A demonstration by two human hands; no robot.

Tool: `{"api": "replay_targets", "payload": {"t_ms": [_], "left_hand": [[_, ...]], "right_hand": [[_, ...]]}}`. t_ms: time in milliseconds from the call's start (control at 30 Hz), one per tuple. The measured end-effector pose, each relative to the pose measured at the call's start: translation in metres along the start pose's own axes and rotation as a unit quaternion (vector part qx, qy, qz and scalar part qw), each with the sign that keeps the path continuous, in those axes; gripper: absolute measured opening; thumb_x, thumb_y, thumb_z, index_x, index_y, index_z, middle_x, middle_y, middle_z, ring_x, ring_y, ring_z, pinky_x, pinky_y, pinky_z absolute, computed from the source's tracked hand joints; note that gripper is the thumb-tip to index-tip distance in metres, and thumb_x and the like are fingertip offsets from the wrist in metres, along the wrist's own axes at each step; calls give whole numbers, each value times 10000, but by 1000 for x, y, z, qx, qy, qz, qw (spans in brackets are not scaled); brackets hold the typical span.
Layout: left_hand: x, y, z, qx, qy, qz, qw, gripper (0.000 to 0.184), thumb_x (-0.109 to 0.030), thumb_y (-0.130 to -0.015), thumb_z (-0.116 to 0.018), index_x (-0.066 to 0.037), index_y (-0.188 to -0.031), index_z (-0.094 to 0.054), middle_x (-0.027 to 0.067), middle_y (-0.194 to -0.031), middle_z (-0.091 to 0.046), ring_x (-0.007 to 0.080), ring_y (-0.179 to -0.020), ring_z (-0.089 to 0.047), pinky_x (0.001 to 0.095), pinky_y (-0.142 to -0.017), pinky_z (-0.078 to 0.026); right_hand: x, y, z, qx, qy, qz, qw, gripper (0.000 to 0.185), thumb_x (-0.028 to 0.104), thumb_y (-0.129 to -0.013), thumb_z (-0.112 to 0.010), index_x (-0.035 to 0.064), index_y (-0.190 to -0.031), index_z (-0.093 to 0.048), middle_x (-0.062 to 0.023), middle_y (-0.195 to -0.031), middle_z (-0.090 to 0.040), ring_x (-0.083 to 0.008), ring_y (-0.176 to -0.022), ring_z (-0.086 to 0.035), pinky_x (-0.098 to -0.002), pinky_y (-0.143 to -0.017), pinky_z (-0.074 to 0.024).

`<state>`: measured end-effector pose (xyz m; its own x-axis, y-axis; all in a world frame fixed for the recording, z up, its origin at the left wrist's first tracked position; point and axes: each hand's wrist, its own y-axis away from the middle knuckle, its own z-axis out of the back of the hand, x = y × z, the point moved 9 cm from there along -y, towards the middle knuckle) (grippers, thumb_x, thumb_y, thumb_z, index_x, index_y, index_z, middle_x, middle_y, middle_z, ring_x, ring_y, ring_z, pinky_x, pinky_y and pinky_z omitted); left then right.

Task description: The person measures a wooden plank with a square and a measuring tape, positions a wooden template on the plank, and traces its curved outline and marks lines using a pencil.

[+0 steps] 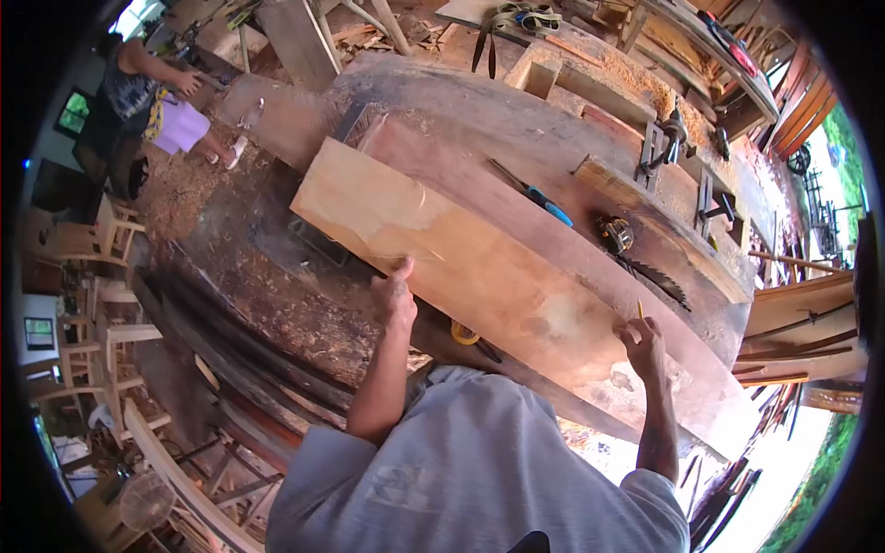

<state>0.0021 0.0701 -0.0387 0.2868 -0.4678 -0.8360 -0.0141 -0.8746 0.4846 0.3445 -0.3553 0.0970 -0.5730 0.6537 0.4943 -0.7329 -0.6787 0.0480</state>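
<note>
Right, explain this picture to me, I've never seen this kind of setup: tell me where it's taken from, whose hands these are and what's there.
There is no machine here: a camera on a person's head looks forward and down, so the hands are the wearer's. The left hand touches the near edge of a long, pale board. The right hand holds what looks like a yellow pencil. Beyond the board lie a blue-handled tool, a tape measure and a toothed saw blade.
</note>
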Motion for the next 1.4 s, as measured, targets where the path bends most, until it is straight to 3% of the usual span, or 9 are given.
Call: {"api": "replay_targets", "payload": {"t_ms": [33, 67, 167, 233, 400, 967, 1067, 1300, 1400], "left_hand": [[0, -2, 0, 1, -8, -3, 1000, 568, -17, -786, -830, 136, -1225, -503, 224, -1237, -617, 303, -1090, -642, 419, -988, -526], [2, -3, 2, -7, -6, 2, 1000, 576, -20, -783, -834, 137, -1228, -503, 225, -1233, -620, 302, -1090, -642, 420, -988, -526], [-9, 12, 2, -33, -12, -17, 999, 499, 49, -789, -774, 99, -1237, -558, 163, -1197, -654, 263, -1052, -668, 403, -971, -537], [-23, 24, -7, 43, 41, -35, 998, 466, 48, -786, -760, 70, -1219, -590, 142, -1197, -658, 253, -1033, -672, 396, -968, -541], [-7, 10, 5, 40, 16, -27, 999, 462, 33, -835, -735, 42, -1271, -581, 117, -1239, -644, 253, -1117, -645, 411, -1006, -531], [-12, 15, -11, 103, 17, -6, 994, 453, -12, -878, -734, 13, -1304, -582, 101, -1276, -647, 236, -1160, -635, 416, -1032, -515], [-11, 13, -13, 103, 19, 5, 995, 466, -3, -879, -727, 20, -1317, -569, 103, -1289, -637, 236, -1171, -626, 406, -1042, -507], [11, -9, 11, 78, 15, -1, 997, 412, -13, -831, -764, 35, -1222, -642, 106, -1196, -682, 229, -1125, -648, 384, -1023, -509], [21, -9, 7, 93, 48, 60, 993, 383, -20, -849, -744, 38, -1216, -652, 112, -1207, -683, 238, -1127, -649, 398, -1043, -500]], "right_hand": [[21, -1, 1, -35, 123, 93, 987, 319, 202, -833, -816, -4, -1044, -694, -136, -1004, -667, -271, -915, -620, -401, -803, -496], [20, -3, -3, -17, 107, 60, 992, 433, 228, -804, -841, 1, -1128, -664, -170, -1146, -633, -364, -1061, -574, -472, -888, -478], [59, -9, -4, -95, 91, 93, 987, 480, 263, -818, -832, 6, -1175, -639, -168, -1128, -626, -354, -1076, -574, -464, -925, -478], [79, -12, -27, -59, 29, 79, 995, 656, 315, -787, -859, -10, -1285, -583, -214, -1255, -581, -392, -1180, -541, -486, -1021, -451], [110, -10, -72, -34, 42, 127, 990, 827, 301, -705, -902, 2, -1369, -511, -204, -1418, -470, -412, -1297, -443, -545, -1103, -359], [88, -10, -83, -41, 20, 78, 996, 897, 333, -682, -900, 16, -1418, -498, -180, -1416, -466, -391, -1295, -438, -546, -1126, -328], [90, -12, -82, -40, 25, 86, 995, 941, 269, -670, -911, 11, -1454, -459, -196, -1442, -453, -409, -1303, -436, -524, -1114, -353], [93, -14, -75, -52, 13, 73, 996, 882, 298, -691, -898, 18, -1424, -496, -178, -1395, -500, -392, -1265, -466, -523, -1104, -356], [87, -16, -68, -46, -7, 53, 998, 807, 310, -707, -887, 31, -1377, -535, -169, -1342, -537, -380, -1232, -485, -519, -1083, -360]]}}
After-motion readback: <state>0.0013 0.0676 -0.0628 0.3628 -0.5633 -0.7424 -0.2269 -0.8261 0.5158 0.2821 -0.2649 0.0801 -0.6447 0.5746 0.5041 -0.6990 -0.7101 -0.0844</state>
